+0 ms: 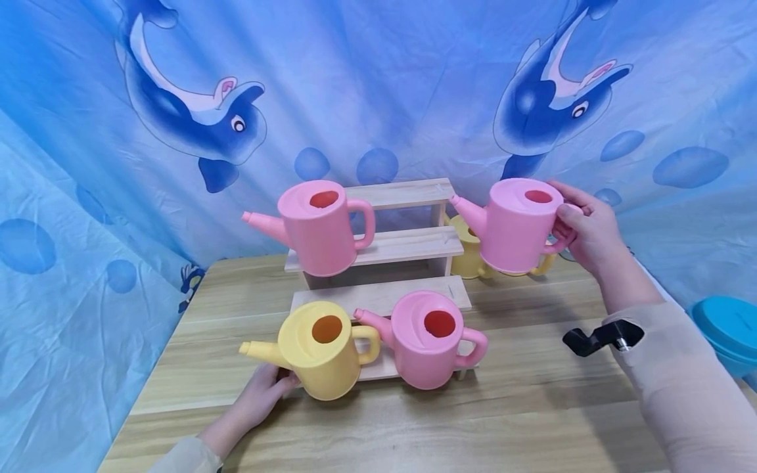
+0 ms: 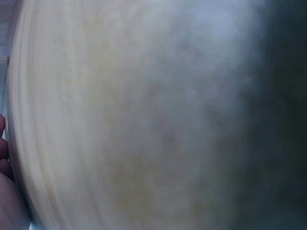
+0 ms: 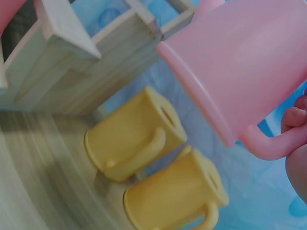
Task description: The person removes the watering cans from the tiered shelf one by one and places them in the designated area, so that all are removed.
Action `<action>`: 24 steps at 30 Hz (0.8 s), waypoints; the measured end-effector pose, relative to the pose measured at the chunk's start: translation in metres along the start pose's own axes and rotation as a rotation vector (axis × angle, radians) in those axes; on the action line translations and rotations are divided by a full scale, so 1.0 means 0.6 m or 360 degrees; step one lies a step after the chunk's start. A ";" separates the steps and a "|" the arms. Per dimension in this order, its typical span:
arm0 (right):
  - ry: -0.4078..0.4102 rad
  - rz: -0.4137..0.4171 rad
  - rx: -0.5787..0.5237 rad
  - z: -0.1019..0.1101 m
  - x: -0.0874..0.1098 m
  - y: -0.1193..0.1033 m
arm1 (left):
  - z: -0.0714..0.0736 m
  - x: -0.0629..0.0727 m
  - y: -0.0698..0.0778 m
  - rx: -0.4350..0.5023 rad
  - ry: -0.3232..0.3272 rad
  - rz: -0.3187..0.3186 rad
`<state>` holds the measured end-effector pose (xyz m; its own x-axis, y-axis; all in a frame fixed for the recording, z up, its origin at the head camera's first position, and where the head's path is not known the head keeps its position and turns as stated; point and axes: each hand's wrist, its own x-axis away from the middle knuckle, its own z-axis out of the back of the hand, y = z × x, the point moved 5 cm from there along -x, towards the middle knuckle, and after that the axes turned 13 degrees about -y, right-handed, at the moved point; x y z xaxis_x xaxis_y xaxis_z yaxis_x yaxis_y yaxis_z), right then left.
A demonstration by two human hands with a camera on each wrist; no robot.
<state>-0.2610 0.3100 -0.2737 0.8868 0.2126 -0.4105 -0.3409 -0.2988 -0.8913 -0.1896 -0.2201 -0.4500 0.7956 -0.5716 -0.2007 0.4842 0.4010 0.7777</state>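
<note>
A pink watering can (image 1: 514, 230) is held up by my right hand (image 1: 594, 226), whose fingers and thumb grip its handle. In the right wrist view its pink body (image 3: 240, 72) hangs over two yellow cans. My left hand (image 1: 263, 397) is low at the left end of the wooden stepped rack (image 1: 381, 295), gripping its bottom step, fingertips partly hidden behind a yellow watering can (image 1: 319, 355). That can stands on the bottom step beside a pink watering can (image 1: 426, 341). Higher on the rack stands another pink watering can (image 1: 322, 230), spout to the left.
Behind the held can, right of the rack, a yellow watering can (image 3: 134, 136) and another yellow watering can (image 3: 175, 191) stand on the wooden table (image 1: 503, 407). A teal container (image 1: 727, 328) is at the far right. A blue dolphin-print curtain (image 1: 378, 85) hangs behind.
</note>
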 end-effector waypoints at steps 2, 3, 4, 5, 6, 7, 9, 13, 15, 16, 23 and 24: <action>0.0047 -0.0032 0.0015 0.009 0.006 0.006 | 0.000 0.000 0.000 0.0001 0.0004 -0.0006; 0.0066 -0.0049 0.0013 0.013 0.009 0.009 | -0.001 0.000 0.000 0.0003 0.0004 -0.0009; 0.0079 -0.0066 0.0007 0.017 0.011 0.012 | -0.001 0.000 -0.001 0.0004 0.0006 -0.0010; 0.0092 -0.0079 0.0007 0.020 0.013 0.016 | -0.001 0.001 -0.001 0.0005 0.0008 -0.0010; 0.0102 -0.0086 0.0001 0.023 0.015 0.020 | -0.001 0.001 -0.001 0.0007 0.0007 -0.0008; 0.0114 -0.0096 -0.0005 0.025 0.017 0.024 | -0.001 0.001 -0.001 0.0005 0.0008 -0.0004; 0.0135 -0.0115 -0.0012 0.030 0.022 0.031 | -0.001 0.000 -0.001 0.0007 0.0007 0.0009; 0.0186 -0.0188 0.0051 0.037 0.033 0.048 | -0.001 -0.001 -0.001 0.0002 0.0004 0.0033; 0.0215 -0.0225 0.0103 0.041 0.039 0.055 | -0.001 -0.001 -0.001 0.0001 0.0004 0.0036; 0.0222 -0.0234 0.0106 0.042 0.042 0.059 | -0.001 -0.001 -0.001 0.0003 0.0003 0.0033; 0.0137 -0.0132 -0.0050 0.039 0.056 0.089 | 0.000 0.000 -0.002 -0.0005 0.0008 0.0022; 0.0133 -0.0126 -0.0055 0.039 0.058 0.093 | 0.000 0.000 -0.002 -0.0003 0.0008 0.0025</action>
<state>-0.2562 0.3223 -0.3422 0.9339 0.1588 -0.3203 -0.2592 -0.3162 -0.9126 -0.1898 -0.2205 -0.4511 0.8048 -0.5618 -0.1914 0.4725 0.4114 0.7794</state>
